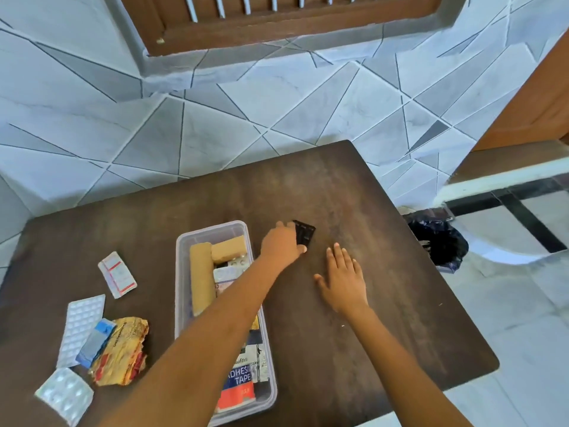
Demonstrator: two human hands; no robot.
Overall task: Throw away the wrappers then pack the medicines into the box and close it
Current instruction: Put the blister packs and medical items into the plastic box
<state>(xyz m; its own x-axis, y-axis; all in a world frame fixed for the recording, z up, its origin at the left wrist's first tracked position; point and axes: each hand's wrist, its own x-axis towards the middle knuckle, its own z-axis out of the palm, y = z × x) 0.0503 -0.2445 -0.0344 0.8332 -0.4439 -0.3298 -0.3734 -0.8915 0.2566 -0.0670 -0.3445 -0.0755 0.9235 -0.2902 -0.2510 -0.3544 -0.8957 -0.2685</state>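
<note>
A clear plastic box [181, 272] stands on the dark wooden table [385, 272], holding tan bandage rolls [201, 278], blister strips and an adhesive tape carton [238, 380]. My left hand [281, 243] reaches across the box and its fingers rest on a small black wrapper [306, 232] lying on the table beyond the box; whether the hand grips it I cannot tell. My right hand [343, 278] lies flat and open on the table to the right. Left of the box lie a red-and-white packet [117, 274], white blister strips [81, 325], a blue strip [95, 342], a crumpled gold wrapper [123, 352] and another blister pack [64, 394].
A bin lined with a black bag [437, 241] stands on the floor just past the table's right edge. A tiled wall rises behind the table, with a white chair part [508, 251] at the right.
</note>
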